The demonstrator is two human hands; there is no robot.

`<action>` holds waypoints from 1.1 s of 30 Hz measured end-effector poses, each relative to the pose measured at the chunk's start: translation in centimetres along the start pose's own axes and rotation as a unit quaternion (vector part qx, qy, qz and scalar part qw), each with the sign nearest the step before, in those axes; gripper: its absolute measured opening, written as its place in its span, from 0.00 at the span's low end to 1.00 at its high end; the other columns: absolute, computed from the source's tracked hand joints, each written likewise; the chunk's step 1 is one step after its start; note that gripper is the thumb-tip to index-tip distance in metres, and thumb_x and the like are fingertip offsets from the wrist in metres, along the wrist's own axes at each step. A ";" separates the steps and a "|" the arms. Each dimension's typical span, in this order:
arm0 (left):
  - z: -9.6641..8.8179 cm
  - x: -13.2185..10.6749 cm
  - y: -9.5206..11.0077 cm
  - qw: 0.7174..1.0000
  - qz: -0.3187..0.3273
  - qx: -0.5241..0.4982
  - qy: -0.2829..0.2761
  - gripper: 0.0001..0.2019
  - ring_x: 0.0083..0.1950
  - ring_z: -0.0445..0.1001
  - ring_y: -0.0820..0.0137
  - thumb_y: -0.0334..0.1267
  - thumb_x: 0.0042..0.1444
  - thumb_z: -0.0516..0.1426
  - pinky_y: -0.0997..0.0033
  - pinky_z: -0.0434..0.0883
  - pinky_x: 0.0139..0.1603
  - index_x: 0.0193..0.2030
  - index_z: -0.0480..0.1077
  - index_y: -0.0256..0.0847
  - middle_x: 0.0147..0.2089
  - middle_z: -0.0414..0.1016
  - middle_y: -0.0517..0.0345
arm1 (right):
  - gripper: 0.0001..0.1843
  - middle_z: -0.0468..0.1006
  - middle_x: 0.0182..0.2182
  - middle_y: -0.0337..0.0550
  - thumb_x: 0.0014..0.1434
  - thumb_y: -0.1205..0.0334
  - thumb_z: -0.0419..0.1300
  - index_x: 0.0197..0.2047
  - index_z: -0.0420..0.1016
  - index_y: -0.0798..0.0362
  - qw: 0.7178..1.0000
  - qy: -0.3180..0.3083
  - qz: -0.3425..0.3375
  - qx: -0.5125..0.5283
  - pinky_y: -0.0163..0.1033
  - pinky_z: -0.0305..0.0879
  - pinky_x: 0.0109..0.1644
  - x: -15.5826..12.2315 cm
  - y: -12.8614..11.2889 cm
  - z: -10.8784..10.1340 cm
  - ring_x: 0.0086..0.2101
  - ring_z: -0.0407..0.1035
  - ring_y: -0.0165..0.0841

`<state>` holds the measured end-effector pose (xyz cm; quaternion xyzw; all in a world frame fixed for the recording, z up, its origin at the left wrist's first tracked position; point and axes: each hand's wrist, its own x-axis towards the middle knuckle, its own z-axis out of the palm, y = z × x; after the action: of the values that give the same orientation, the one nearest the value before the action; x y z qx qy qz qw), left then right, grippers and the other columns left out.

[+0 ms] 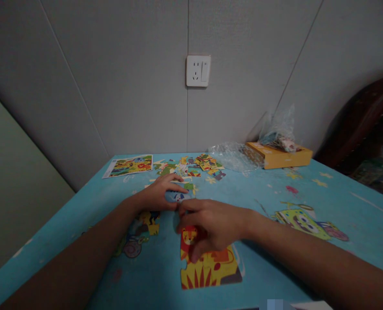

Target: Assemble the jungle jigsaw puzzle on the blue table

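Observation:
On the blue tablecloth (pixel 159 262), my left hand (pixel 157 192) lies low with fingers spread over a blue puzzle piece (pixel 177 196) showing a pale animal. Just to its right, my right hand (pixel 210 221) arches over a joined puzzle section (pixel 206 271) with a red-maned lion on yellow. Its thumb rests by the lion and stands apart from the bent index finger, which reaches toward the blue piece's near edge. The palm hides part of the section. Beside my left wrist lie darker yellow puzzle pieces (pixel 151 221), partly covered by the forearm.
Loose puzzle pieces (pixel 207 163) are heaped at the back, near the wall. A printed picture card (pixel 129 165) lies at the back left. Bubble wrap (pixel 236 157) touches an orange box (pixel 281 159) topped by a clear plastic bag (pixel 281 129). A wall socket (pixel 198 71) is above.

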<state>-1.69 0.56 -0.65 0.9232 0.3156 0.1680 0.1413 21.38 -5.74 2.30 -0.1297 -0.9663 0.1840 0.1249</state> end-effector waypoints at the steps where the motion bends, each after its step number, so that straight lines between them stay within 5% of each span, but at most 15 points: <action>1: 0.0 0.0 0.0 1.000 -0.003 0.001 -0.004 0.20 0.64 0.64 0.55 0.43 0.50 0.66 0.53 0.61 0.66 0.52 0.77 0.48 0.63 0.64 0.50 | 0.22 0.72 0.44 0.47 0.51 0.50 0.70 0.46 0.78 0.54 1.000 -0.009 -0.005 0.015 0.38 0.66 0.49 0.1 -0.1 0.1 0.42 0.69 0.35; 12: -0.4 -0.3 0.1 1.000 -0.018 -0.004 -0.025 0.22 0.66 0.62 0.54 0.42 0.50 0.66 0.51 0.58 0.68 0.53 0.76 0.48 0.64 0.62 0.49 | 0.21 0.71 0.38 0.40 0.47 0.54 0.73 0.42 0.76 0.53 0.992 -0.099 0.060 0.052 0.35 0.62 0.40 -0.5 0.4 -1.5 0.36 0.66 0.32; 26: -0.7 -0.4 0.5 0.999 -0.016 0.014 -0.041 0.25 0.65 0.62 0.55 0.44 0.50 0.67 0.51 0.59 0.67 0.56 0.74 0.49 0.63 0.62 0.50 | 0.20 0.73 0.32 0.38 0.40 0.63 0.76 0.38 0.78 0.55 0.983 -0.125 0.112 0.074 0.32 0.59 0.34 -0.9 1.3 -2.7 0.29 0.64 0.28; 33: -0.7 -0.6 0.5 0.999 -0.030 0.009 -0.043 0.25 0.65 0.61 0.53 0.43 0.49 0.67 0.51 0.58 0.67 0.56 0.74 0.51 0.64 0.62 0.52 | 0.13 0.74 0.27 0.35 0.46 0.63 0.72 0.36 0.79 0.55 0.971 -0.144 0.164 0.097 0.31 0.57 0.30 -1.5 2.3 -2.8 0.25 0.65 0.25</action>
<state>-2.11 -0.09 0.07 0.9208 0.3383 0.1212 0.1517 24.05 -3.17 3.59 -0.2456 -0.9172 0.3116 -0.0359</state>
